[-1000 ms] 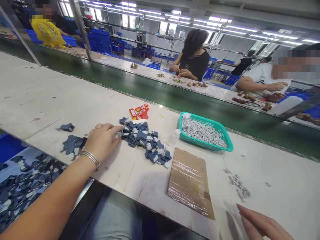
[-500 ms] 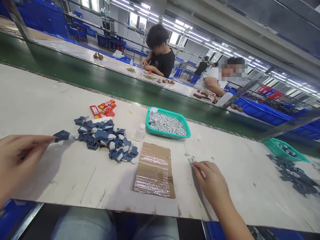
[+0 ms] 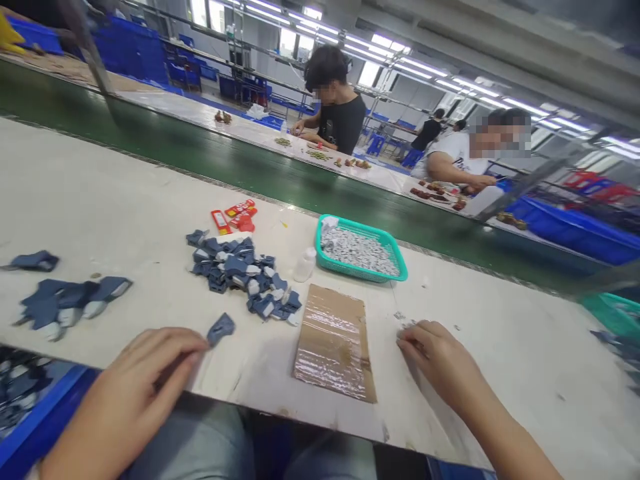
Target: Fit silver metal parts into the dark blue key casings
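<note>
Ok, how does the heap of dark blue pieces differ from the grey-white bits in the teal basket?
The heap of dark blue pieces lies loose on the white workbench; the grey-white bits sit in the teal plastic basket. The pieces are far larger than the bits, and dark blue with pale ends, not grey-white. Both share that workbench.

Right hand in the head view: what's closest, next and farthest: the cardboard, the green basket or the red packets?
From the Right hand:
1. Brown cardboard sheet, just to its left.
2. Teal basket, up and left.
3. Red packets, farthest left.
</note>
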Action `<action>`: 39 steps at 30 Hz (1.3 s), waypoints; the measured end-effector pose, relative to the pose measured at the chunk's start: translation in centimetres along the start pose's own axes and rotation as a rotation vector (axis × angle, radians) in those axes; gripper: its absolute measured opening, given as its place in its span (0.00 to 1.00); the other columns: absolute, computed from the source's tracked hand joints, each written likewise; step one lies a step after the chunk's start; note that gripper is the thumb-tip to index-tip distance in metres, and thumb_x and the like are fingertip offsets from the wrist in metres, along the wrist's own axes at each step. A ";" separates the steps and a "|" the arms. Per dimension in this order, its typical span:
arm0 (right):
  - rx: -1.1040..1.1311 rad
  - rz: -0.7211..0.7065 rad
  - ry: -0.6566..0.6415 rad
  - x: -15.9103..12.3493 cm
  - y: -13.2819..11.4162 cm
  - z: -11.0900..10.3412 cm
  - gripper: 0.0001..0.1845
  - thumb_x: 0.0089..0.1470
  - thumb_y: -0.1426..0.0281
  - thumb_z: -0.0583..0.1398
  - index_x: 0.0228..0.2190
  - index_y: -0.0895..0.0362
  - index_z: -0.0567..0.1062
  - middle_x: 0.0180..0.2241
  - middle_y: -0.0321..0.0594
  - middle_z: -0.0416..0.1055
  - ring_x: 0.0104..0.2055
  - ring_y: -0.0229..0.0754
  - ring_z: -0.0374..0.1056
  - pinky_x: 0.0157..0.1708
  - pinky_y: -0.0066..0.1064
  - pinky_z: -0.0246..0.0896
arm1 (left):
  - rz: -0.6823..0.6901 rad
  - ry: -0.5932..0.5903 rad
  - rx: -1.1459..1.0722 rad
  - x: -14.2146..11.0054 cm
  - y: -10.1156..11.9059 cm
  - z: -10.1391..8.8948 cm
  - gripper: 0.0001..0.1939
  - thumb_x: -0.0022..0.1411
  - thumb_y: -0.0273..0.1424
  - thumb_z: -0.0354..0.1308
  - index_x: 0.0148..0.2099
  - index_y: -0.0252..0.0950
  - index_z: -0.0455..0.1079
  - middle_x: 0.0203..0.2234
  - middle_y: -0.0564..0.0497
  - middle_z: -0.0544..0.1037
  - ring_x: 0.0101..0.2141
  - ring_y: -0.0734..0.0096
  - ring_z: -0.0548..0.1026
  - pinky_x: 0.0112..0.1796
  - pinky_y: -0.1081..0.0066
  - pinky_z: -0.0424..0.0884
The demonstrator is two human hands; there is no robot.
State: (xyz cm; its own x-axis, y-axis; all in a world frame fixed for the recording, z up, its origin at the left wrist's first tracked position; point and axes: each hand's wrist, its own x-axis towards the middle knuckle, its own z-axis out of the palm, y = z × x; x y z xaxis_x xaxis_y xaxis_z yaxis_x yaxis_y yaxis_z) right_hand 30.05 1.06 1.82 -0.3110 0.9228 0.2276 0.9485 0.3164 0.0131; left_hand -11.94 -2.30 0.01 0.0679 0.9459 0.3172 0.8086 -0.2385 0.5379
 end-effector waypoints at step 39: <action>-0.086 -0.461 0.057 1.8 -10.0 -0.4 0.15 0.56 0.81 0.49 0.23 0.59 0.70 0.23 0.42 0.64 0.26 0.40 0.59 0.25 0.31 0.58 | -0.664 -0.483 -1.421 -3.2 9.1 3.9 0.18 0.50 0.40 0.65 0.43 0.40 0.70 0.28 0.52 0.72 0.25 0.74 0.70 0.27 0.72 0.71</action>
State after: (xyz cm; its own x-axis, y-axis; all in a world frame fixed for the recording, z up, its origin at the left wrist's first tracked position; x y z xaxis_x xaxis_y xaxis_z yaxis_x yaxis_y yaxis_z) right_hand 20.01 -0.50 2.49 -0.6995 0.6759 0.2323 0.7145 0.6689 0.2051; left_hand -2.55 -6.60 0.82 0.3348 0.8706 -0.3604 -0.3666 0.4727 0.8013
